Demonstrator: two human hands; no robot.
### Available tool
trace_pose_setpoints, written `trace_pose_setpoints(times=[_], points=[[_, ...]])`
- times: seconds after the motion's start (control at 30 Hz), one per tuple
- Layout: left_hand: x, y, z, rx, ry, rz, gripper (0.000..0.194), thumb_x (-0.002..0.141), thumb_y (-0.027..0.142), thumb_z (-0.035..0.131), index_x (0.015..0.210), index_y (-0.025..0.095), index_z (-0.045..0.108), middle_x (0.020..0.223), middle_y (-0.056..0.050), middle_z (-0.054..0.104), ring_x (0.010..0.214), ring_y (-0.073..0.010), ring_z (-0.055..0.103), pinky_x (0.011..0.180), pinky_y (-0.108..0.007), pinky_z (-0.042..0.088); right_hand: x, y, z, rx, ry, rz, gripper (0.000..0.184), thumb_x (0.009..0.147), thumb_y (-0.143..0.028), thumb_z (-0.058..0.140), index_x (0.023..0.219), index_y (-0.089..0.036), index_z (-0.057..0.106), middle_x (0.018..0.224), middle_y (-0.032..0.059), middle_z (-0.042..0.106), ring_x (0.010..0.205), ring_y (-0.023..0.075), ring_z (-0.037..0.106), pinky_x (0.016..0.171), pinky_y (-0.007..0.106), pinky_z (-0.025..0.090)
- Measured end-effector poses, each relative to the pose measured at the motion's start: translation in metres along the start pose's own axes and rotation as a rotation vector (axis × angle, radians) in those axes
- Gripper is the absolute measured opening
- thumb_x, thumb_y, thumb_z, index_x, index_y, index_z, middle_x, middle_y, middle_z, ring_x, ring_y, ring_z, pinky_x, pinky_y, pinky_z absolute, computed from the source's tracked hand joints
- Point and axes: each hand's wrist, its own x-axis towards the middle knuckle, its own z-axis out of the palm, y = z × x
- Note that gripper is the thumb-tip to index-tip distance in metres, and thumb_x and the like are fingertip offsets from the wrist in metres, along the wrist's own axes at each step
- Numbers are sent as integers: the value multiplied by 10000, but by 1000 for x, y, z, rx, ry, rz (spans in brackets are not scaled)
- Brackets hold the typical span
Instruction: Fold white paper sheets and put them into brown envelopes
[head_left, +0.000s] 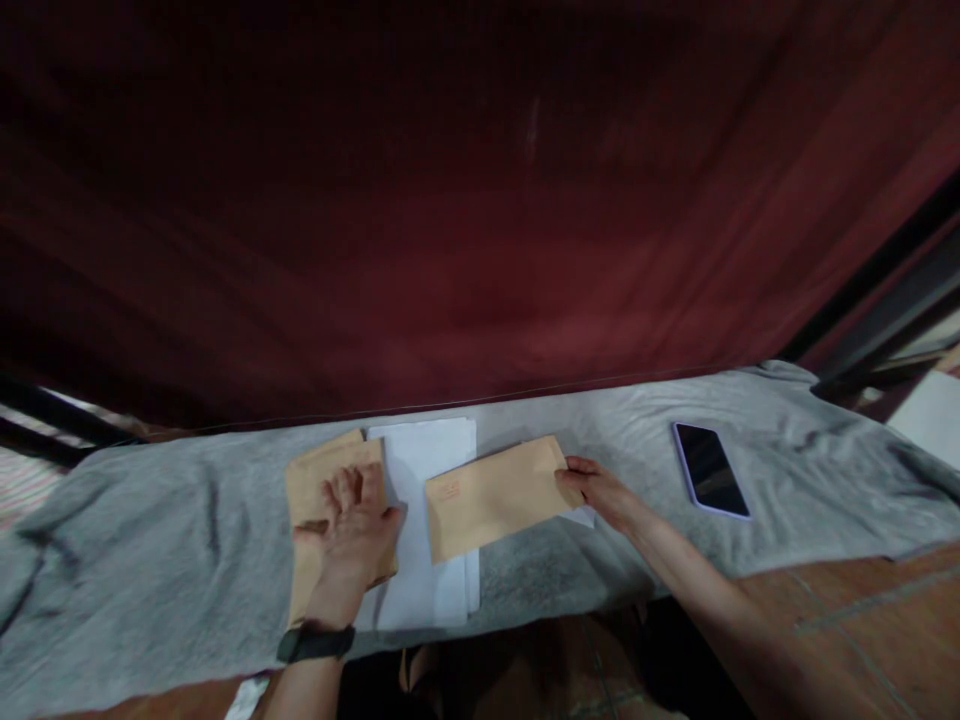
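Note:
My left hand point(352, 525), a dark band on its wrist, lies flat with fingers spread on a pile of brown envelopes point(322, 465). Between the fingers and thumb of my right hand point(596, 490) is the right end of a single brown envelope point(495, 500) with small red print near its left end. That envelope lies over the right part of a stack of white paper sheets point(420, 450). A white corner of something point(581, 516) shows beneath it near my right hand; the rest is hidden.
A phone in a lilac case point(711, 470) lies to the right on the grey cloth point(187, 520) covering the long narrow surface. A dark red upright panel point(480, 250) rises right behind it. Tiled floor point(847, 610) shows at the front.

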Motion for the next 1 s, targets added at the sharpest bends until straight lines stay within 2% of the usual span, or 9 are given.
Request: trace_pose_setpoints(times=[0.1, 0.23, 0.4, 0.6, 0.73, 0.8, 0.87, 0.93, 1.0], points=[[10, -19, -2, -50, 20, -54, 727, 897, 382, 456, 1559, 159, 257, 1630, -237, 208, 1497, -471, 117, 1073, -779, 199, -1, 1, 0, 24, 5, 12, 356, 690, -398, 739, 976, -186, 732, 866, 74, 761, 814, 259, 699, 709, 335, 525], [22, -35, -3, -97, -11, -76, 768, 867, 462, 503, 1551, 196, 277, 1584, -223, 321, 1469, -474, 210, 1082, -756, 214, -2, 0, 1, 70, 10, 31, 341, 669, -392, 766, 948, -197, 734, 874, 62, 759, 801, 239, 693, 700, 321, 515], [24, -30, 0, -133, -18, -47, 864, 856, 489, 536, 1572, 153, 189, 1609, -250, 244, 1482, -490, 144, 1078, -782, 172, -3, -4, 5, 155, -28, 42, 344, 671, -393, 793, 942, -192, 727, 873, 62, 764, 797, 229, 702, 731, 323, 519], [28, -32, -3, -146, -77, -95, 817, 875, 404, 508, 1581, 172, 169, 1631, -230, 210, 1488, -467, 156, 1062, -807, 169, -5, -6, 11, 250, -80, 39, 362, 658, -387, 837, 951, -201, 734, 896, 45, 772, 793, 216, 715, 775, 323, 527], [31, -36, -7, -159, -83, -117, 802, 865, 351, 505, 1578, 160, 191, 1634, -239, 198, 1486, -480, 167, 1037, -826, 188, -4, -5, 13, 314, -110, 42, 363, 652, -365, 857, 954, -203, 738, 914, 46, 773, 818, 214, 719, 810, 326, 527], [31, -29, -7, -177, -39, -109, 779, 863, 333, 500, 1566, 130, 233, 1636, -252, 177, 1495, -480, 136, 1047, -832, 139, -4, -2, 15, 327, -122, 37, 364, 655, -358, 860, 959, -201, 738, 918, 48, 772, 825, 211, 718, 808, 319, 527], [32, -16, -7, -251, 55, -4, 727, 875, 339, 477, 1537, 95, 305, 1632, -253, 189, 1510, -435, 137, 1114, -772, 105, -3, 2, 18, 337, -128, 34, 371, 658, -357, 861, 971, -200, 736, 921, 50, 770, 825, 209, 715, 797, 317, 530], [31, 0, -7, -414, 107, 229, 648, 900, 341, 428, 1505, 114, 382, 1614, -208, 289, 1515, -338, 207, 1196, -627, 163, -1, 5, 22, 351, -114, 16, 367, 666, -386, 856, 959, -200, 733, 909, 50, 766, 808, 206, 712, 782, 317, 532], [30, 12, -9, -563, 73, 495, 584, 907, 319, 403, 1474, 187, 447, 1549, -128, 446, 1487, -256, 309, 1225, -518, 206, 3, 8, 25, 346, -64, -20, 361, 659, -437, 855, 898, -200, 725, 855, 46, 758, 769, 201, 703, 749, 312, 528]])
